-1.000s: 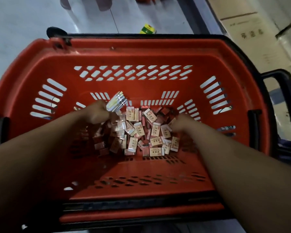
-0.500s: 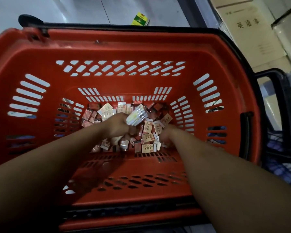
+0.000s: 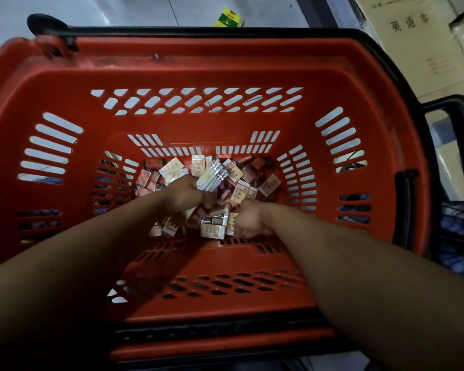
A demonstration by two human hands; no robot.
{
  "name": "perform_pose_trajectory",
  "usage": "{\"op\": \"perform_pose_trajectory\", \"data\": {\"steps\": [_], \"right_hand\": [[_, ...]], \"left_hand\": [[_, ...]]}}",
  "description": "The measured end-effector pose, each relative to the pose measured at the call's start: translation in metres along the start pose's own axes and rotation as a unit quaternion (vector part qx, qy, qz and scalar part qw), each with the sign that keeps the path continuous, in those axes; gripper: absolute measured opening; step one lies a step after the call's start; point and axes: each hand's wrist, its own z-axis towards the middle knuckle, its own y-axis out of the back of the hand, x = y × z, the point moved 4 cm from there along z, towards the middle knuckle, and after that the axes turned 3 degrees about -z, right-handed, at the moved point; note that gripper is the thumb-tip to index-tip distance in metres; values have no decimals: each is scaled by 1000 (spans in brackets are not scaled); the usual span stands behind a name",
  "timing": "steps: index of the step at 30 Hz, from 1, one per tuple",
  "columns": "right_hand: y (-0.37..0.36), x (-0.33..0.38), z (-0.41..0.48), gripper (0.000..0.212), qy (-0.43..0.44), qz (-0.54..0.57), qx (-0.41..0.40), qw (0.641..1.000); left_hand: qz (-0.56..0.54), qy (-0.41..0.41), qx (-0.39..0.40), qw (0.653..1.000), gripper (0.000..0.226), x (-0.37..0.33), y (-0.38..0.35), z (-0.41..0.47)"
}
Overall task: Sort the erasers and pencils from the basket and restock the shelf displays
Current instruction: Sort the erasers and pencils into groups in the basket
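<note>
The red basket (image 3: 198,62) holds erasers (image 3: 212,231); the left hand (image 3: 186,194) grips pencils (image 3: 212,178).

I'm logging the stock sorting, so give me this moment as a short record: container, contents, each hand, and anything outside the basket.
container: red basket with slotted walls
contents: loose pile of erasers on its bottom
left hand: grips a bundle of pencils over the pile
right hand: fingers curled at the pile's near right edge; what it holds is hidden
outside: green-yellow packet on the floor beyond the far rim; cardboard box far right
</note>
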Motion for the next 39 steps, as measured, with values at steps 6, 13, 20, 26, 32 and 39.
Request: {"op": "perform_pose_trajectory", "data": {"steps": [6, 13, 20, 26, 32, 39], "right_hand": [[-26, 11, -5, 71, 50, 148, 59, 986], [-24, 15, -6, 63, 61, 107, 54, 991], [65, -19, -5, 33, -38, 41, -363, 930], [63, -18, 20, 67, 25, 65, -284, 956], [35, 1, 28, 31, 62, -72, -196, 976], [25, 2, 21, 32, 91, 6, -208, 974]], "left_hand": [[28, -14, 4, 1000, 19, -2, 0, 0], [32, -43, 23, 998, 22, -4, -4, -1], [29, -44, 29, 998, 17, -3, 0, 3], [14, -56, 31, 998, 22, -6, -1, 4], [8, -59, 35, 998, 17, -3, -5, 7], [4, -45, 21, 999, 22, 8, -10, 9]]}}
